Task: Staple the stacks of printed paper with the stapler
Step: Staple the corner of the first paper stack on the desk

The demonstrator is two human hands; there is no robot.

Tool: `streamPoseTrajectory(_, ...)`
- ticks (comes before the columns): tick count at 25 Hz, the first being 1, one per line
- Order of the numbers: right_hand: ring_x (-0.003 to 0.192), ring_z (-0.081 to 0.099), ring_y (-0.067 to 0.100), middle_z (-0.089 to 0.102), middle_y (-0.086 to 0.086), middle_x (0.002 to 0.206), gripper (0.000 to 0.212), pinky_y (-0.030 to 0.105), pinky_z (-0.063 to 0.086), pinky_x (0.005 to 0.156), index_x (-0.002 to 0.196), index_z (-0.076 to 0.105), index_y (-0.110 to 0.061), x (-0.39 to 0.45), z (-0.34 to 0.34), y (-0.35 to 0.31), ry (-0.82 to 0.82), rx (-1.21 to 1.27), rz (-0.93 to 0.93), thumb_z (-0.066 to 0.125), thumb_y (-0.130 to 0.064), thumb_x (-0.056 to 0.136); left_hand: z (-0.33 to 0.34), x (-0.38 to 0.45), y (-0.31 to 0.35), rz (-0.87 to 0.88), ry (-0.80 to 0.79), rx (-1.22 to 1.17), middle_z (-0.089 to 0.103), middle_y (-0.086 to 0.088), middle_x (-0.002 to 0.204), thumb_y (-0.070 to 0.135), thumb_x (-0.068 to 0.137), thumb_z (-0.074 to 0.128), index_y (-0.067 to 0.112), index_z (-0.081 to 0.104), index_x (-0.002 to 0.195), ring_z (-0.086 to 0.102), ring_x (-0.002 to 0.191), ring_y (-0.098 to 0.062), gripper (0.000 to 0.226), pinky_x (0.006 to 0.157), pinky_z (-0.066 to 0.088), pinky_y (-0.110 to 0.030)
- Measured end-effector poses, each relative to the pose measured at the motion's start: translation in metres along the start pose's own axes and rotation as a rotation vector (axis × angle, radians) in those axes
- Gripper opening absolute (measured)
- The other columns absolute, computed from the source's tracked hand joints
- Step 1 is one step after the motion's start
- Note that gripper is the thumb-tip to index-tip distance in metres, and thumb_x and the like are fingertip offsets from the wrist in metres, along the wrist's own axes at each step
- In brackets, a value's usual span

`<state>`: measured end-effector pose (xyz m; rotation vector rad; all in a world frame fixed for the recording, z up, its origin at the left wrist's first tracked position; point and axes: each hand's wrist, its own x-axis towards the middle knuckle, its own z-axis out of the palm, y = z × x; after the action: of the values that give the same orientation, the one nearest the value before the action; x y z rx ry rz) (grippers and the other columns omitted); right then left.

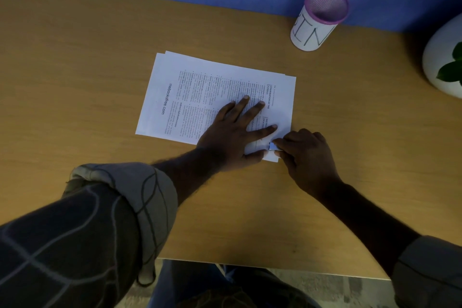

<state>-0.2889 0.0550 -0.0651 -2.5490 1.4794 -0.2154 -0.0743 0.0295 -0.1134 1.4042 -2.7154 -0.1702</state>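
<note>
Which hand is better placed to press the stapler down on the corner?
Probably the right hand: it already grips the stapler at the paper's near corner. The left hand lies flat, holding the sheets.

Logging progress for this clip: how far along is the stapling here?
Mid-staple, it seems. Done: the paper stack lies squared on the desk. In hand: the left hand presses it flat while the right hand grips a small blue stapler at the near right corner. Left: no staple is visible yet; only this one stack is in view.
</note>
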Motion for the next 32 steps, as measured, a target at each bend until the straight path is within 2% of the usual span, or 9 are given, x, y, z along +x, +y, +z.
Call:
streamPoseTrajectory(7,0.078,0.066,0.027,0.072,0.008,0.091,0.030,0.039,0.050,0.070,0.100,0.071,-0.008,0.001,-0.001,0.009,0.000,-0.090,-0.142,0.081,-0.007,0.072,0.000,0.000,0.000,-0.009,-0.014,0.002,0.017,-0.010,0.168,0.069,0.093,0.034,0.043,0.031,0.152,0.013,0.154,-0.039,0.065,0.122,0.015,-0.057)
streamPoseTrajectory(11,0.081,0.065,0.026,0.071,0.007,0.091,0.027,0.038,0.049,0.071,0.101,0.070,-0.009,0.001,0.004,0.005,0.021,-0.040,-0.052,0.079,-0.009,0.075,-0.001,-0.001,0.000,-0.006,-0.016,-0.007,0.017,-0.010,0.168,0.068,0.093,0.035,0.043,0.032,0.152,0.013,0.154,-0.039,0.065,0.122,0.017,-0.058)
streamPoseTrajectory(16,0.080,0.067,0.028,0.073,0.008,0.094,0.033,0.040,0.051,0.070,0.103,0.071,-0.008,0.001,0.001,0.012,0.025,-0.014,-0.156,0.081,-0.008,0.072,-0.003,0.000,0.001,-0.015,-0.025,-0.014,0.016,-0.010,0.168,0.068,0.093,0.033,0.044,0.031,0.152,0.011,0.154,-0.038,0.064,0.123,0.015,-0.056)
streamPoseTrajectory(22,0.080,0.065,0.027,0.071,0.007,0.090,0.025,0.041,0.052,0.070,0.100,0.070,-0.009,0.001,0.006,0.005,0.011,-0.009,-0.063,0.078,-0.008,0.076,0.001,0.000,0.001,-0.008,-0.006,0.005,0.017,-0.010,0.168,0.069,0.093,0.033,0.043,0.031,0.152,0.014,0.154,-0.039,0.065,0.122,0.015,-0.056)
streamPoseTrajectory(27,0.079,0.067,0.027,0.073,0.008,0.093,0.033,0.036,0.048,0.069,0.102,0.071,-0.008,0.006,0.001,0.018,0.027,0.006,-0.184,0.081,-0.006,0.070,0.003,0.000,0.000,-0.002,0.011,0.000,0.019,-0.010,0.168,0.069,0.092,0.032,0.043,0.032,0.151,0.015,0.154,-0.039,0.065,0.122,0.016,-0.057)
streamPoseTrajectory(32,0.082,0.066,0.027,0.072,0.007,0.092,0.028,0.038,0.049,0.072,0.103,0.071,-0.010,0.003,0.004,0.009,0.036,0.040,-0.054,0.078,-0.007,0.076,0.006,0.000,0.000,-0.005,0.008,-0.007,0.017,-0.009,0.168,0.070,0.092,0.033,0.044,0.030,0.152,0.013,0.154,-0.037,0.066,0.123,0.016,-0.057)
